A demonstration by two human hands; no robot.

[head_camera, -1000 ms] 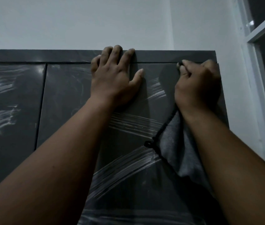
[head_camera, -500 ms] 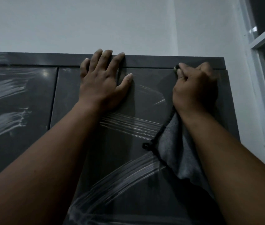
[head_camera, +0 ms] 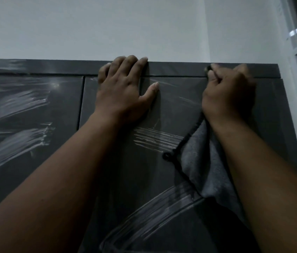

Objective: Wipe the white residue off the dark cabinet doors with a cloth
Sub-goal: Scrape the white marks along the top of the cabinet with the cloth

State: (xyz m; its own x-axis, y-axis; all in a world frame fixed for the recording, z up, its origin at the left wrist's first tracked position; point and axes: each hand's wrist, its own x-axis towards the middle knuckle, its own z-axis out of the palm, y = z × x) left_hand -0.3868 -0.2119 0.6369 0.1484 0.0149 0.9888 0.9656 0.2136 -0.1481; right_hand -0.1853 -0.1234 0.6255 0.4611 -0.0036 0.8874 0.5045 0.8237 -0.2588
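Step in hand looked like wiping the top edge of the right-hand cabinet door, near its upper corner. Right hand was clenched into a fist around a bunched part of the grey cloth, knuckles against the door, fingertips up at the seam under the top rail. The rest of the cloth hung loose below the wrist, its black-stitched hem and corner loop dangling just left of the forearm. Left hand held nothing: released, flat, palm on the door, fingers spread over the top rail, thumb pointing toward the right fist; I read it as bracing. Residue status: thin faint streaks between thumb and fist; a denser streak patch below the left palm, just beside the hanging hem; 1 wide arc smear well below both hands; heavy smears on the left door, well left of the left fingers. So only a small area by the right fist seemed clean, most of the job left. Next move probably called for pulling the fist down and left across the streaks with firm, even pressure, keeping the bunched pad flat on the panel. The loose tail could drag through wet residue and re-smear, so gather it first. The left hand would need to shift off the panel to expose what it covered.
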